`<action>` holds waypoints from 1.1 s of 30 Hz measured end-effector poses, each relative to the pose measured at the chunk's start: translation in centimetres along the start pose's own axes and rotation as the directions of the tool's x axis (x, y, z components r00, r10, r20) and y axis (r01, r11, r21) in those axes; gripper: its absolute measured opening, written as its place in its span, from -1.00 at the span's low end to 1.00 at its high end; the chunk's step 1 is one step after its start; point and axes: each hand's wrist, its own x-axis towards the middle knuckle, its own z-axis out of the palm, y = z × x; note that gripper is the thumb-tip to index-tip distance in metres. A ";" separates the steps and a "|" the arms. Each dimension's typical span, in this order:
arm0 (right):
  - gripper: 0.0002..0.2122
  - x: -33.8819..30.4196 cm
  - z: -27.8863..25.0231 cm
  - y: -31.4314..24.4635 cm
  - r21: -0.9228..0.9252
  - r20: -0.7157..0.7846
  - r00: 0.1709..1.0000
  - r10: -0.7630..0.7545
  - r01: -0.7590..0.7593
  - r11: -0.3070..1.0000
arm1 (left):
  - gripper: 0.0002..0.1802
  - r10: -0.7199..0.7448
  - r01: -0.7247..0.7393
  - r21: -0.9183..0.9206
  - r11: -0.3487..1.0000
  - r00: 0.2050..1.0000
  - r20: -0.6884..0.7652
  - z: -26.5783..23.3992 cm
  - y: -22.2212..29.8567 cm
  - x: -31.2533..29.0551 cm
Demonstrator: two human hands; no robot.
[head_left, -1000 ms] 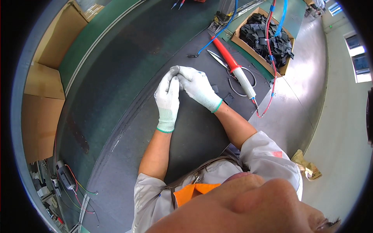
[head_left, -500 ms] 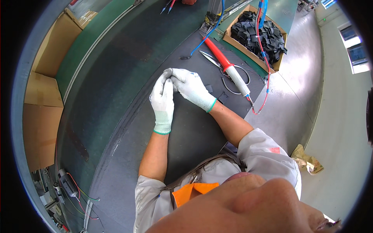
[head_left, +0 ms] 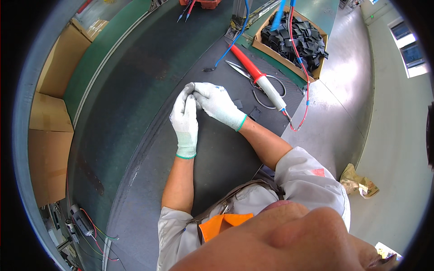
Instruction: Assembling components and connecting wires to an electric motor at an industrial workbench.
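Head view. Both hands wear white knit gloves and meet over the dark mat (head_left: 217, 158) at the middle of the bench. The left hand (head_left: 184, 118) is curled, its fingertips pressed against those of the right hand (head_left: 216, 103). The right hand is likewise closed in a pinch. A small part appears to be gripped between the fingertips, but it is hidden by the gloves; what it is cannot be told.

Step in hand, by judgement: fine fingertip work on a small piece, held just above the mat. The next move calls for a steady pinch and close alignment of both hands, since the piece is small and easily dropped.

To the right and farther off lies a soldering iron (head_left: 260, 81) with a red handle and a pale barrel, its tip toward the bench edge. A red cable (head_left: 302, 58) and a blue cable (head_left: 230, 45) run toward the far side.

Packages: an open brown cardboard box (head_left: 289, 67), rectangular, stands far right and holds black flat pieces (head_left: 296, 38). Plain brown cartons (head_left: 47, 135) stand at the far left beyond the green belt (head_left: 108, 49). No label is legible.
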 end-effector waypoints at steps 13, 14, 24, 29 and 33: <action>-0.95 0.0 -0.4 -0.7 0.030 -0.021 1.000 -0.018 0.019 0.999 | -0.63 0.012 -0.011 -0.050 0.999 1.000 0.007 0.3 0.6 -0.1; -0.95 0.0 -0.3 -0.5 0.031 -0.029 0.999 -0.037 0.038 0.999 | -0.63 0.011 -0.011 -0.047 0.999 1.000 -0.002 0.1 0.6 -0.1; -0.80 0.1 0.0 0.2 0.010 0.046 0.998 0.039 -0.040 0.999 | -0.66 0.067 -0.067 -0.006 0.998 0.998 0.005 -0.2 0.1 0.0; -0.76 0.1 0.4 1.1 0.104 0.025 0.998 0.057 -0.059 0.993 | -0.68 0.043 -0.043 -0.032 0.999 0.999 -0.004 -0.2 -0.1 0.0; -0.75 0.1 0.0 -0.1 0.106 0.082 0.994 0.075 -0.084 0.991 | -0.69 0.051 -0.051 -0.009 0.999 0.999 -0.017 -0.3 0.4 0.0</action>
